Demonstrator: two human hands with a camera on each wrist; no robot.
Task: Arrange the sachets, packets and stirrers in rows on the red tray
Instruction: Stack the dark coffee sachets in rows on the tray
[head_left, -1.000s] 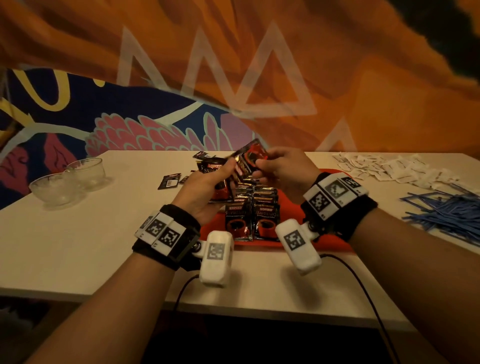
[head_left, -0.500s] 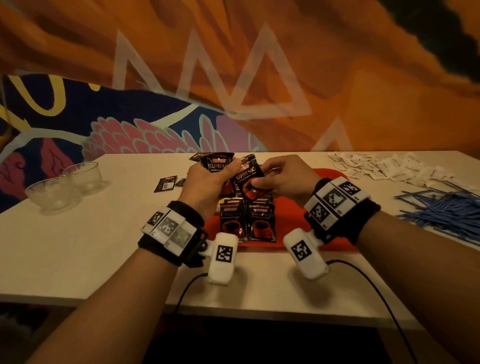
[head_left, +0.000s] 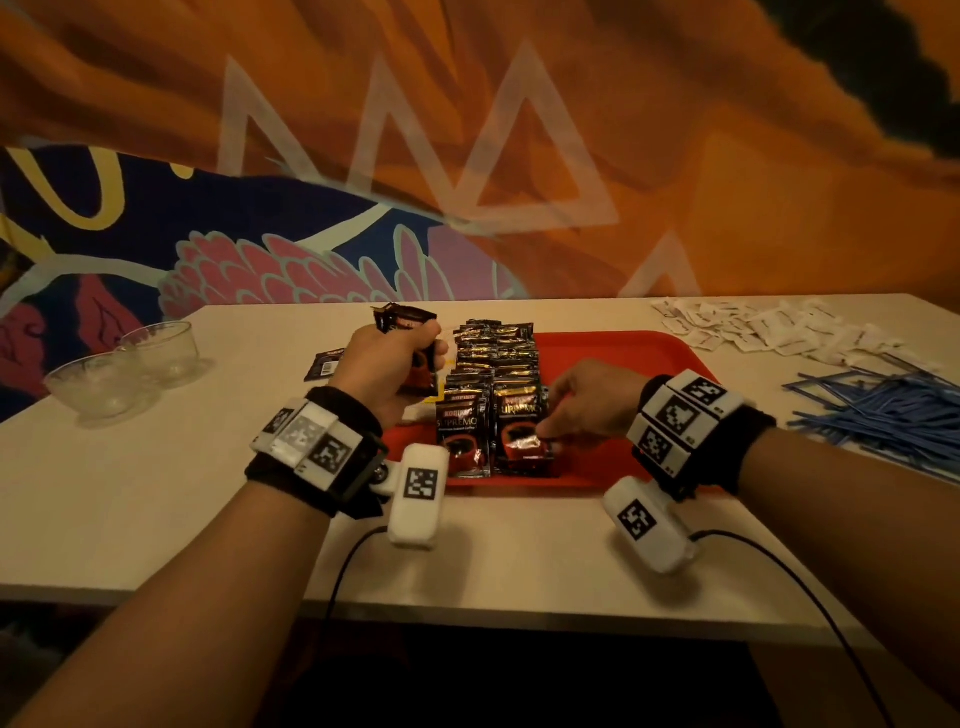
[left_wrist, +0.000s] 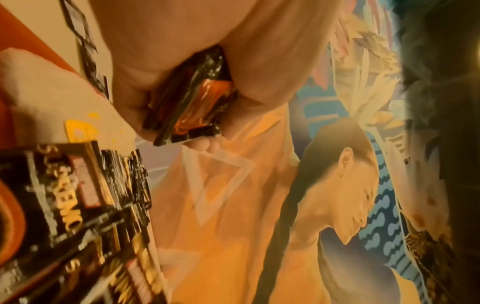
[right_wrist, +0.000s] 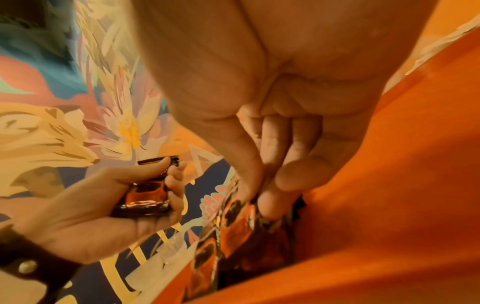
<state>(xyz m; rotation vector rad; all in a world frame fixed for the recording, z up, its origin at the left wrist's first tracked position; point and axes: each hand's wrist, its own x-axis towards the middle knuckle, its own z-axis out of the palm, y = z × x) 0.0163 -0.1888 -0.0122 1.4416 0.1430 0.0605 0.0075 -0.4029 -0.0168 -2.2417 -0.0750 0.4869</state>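
A red tray (head_left: 623, 353) lies mid-table with two rows of overlapping black coffee packets (head_left: 493, 364) on its left part. My left hand (head_left: 415, 353) is raised at the rows' left side and grips a small stack of the same packets (left_wrist: 192, 98), also visible from the right wrist (right_wrist: 148, 193). My right hand (head_left: 545, 431) is low over the tray's front. Its thumb and fingertips (right_wrist: 267, 205) pinch the front packet (head_left: 522, 441) of the right row. White sachets (head_left: 769, 332) and blue stirrers (head_left: 883, 410) lie on the table to the right.
Two glass bowls (head_left: 119, 364) stand at the table's left. A loose packet (head_left: 324, 361) lies on the table left of the tray. Cables run from both wrist cameras over the near table edge (head_left: 467, 608). A painted wall rises behind the table.
My right hand came away from the stack in my left hand and went down to the front of the right row with one packet. My left hand shifted slightly left.
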